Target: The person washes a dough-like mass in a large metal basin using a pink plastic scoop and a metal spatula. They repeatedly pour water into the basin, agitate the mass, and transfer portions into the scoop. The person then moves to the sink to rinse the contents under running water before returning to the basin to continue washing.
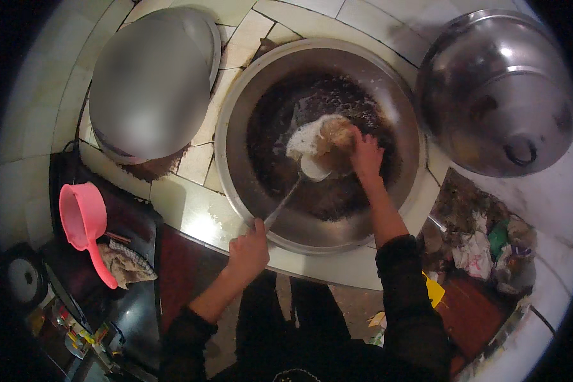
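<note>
A large metal wok [241, 143] is set into a tiled stove top. Its blackened bottom holds some liquid and a patch of white foam [305, 136]. My left hand [249, 248] grips the handle of a long metal ladle or spatula [282, 204], whose head [315, 167] rests low in the wok beside the foam. Inside the wok, my right hand [368, 160] has its fingers on a tan, fibrous scrubber-like clump [338, 132]. The fingertips are partly hidden and blurred against it.
A large domed metal lid [496, 100] stands at the right. Another rounded metal vessel or lid [153, 86], partly blurred, is at the upper left. A pink dipper [82, 215] and a cloth [126, 265] lie on a dark surface. Crumpled refuse [477, 253] lies below right.
</note>
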{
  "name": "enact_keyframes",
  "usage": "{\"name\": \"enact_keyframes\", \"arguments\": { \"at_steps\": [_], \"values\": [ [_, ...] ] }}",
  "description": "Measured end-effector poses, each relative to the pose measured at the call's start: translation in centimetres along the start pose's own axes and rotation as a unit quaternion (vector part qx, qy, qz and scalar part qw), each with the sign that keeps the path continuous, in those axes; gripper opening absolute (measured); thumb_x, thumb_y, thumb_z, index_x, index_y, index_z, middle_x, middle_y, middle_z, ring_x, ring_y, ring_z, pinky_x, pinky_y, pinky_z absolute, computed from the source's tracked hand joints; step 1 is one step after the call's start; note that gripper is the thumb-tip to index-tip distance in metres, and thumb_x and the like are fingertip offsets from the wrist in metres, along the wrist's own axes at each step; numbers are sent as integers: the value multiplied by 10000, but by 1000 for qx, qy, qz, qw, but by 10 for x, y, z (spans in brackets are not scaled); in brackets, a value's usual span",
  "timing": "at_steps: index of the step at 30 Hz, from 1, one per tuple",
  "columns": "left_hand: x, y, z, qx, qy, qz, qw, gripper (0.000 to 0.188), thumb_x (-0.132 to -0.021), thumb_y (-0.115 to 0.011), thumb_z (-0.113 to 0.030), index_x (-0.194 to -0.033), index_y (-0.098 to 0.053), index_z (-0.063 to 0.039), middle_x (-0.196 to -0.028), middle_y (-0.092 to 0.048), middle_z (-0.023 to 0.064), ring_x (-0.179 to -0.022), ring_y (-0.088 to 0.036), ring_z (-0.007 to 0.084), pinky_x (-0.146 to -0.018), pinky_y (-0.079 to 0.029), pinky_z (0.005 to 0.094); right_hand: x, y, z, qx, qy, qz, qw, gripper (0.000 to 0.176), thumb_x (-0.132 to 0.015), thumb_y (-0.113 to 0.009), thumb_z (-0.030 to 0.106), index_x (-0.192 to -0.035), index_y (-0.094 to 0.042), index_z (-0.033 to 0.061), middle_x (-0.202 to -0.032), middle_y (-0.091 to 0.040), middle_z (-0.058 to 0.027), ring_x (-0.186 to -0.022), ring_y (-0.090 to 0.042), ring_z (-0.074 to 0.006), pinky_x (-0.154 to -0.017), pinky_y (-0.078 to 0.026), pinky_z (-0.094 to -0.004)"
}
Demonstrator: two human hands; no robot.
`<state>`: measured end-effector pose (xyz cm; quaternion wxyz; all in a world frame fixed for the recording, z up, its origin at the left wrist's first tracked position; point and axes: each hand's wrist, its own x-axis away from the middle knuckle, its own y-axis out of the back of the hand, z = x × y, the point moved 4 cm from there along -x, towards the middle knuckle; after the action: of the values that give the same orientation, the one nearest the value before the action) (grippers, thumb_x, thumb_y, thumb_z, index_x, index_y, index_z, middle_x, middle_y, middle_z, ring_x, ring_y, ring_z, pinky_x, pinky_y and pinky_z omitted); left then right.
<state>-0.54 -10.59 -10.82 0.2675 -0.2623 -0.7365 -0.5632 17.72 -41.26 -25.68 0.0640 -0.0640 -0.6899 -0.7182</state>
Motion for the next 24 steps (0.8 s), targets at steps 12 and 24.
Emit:
{"name": "enact_keyframes", "arguments": {
  "at_steps": [12, 24],
  "values": [
    [35, 4, 51, 125, 55, 58, 989, 337, -848, -612, -313, -979, -504, -22, -782, -642, 236, -785, -623, 445, -721, -491, 518, 21, 2, -50, 212, 219, 124, 944, 342, -834, -545, 182, -1173, -561, 142, -1071, -592, -112, -1023, -565, -292, -807, -467, -503],
    [39, 51, 57, 281, 47, -48, 957, 301, -853, -640, -241, -1007, -498, -24, -744, -609, 242, -752, -614, 434, -636, -471, 466, 129, 1, 195, -310, 147, 205, 917, 404, -862, -493, 151, -1240, -484, 10, -1175, -559, -248, -1007, -600, -401, -831, -505, -490]
  ]
}}
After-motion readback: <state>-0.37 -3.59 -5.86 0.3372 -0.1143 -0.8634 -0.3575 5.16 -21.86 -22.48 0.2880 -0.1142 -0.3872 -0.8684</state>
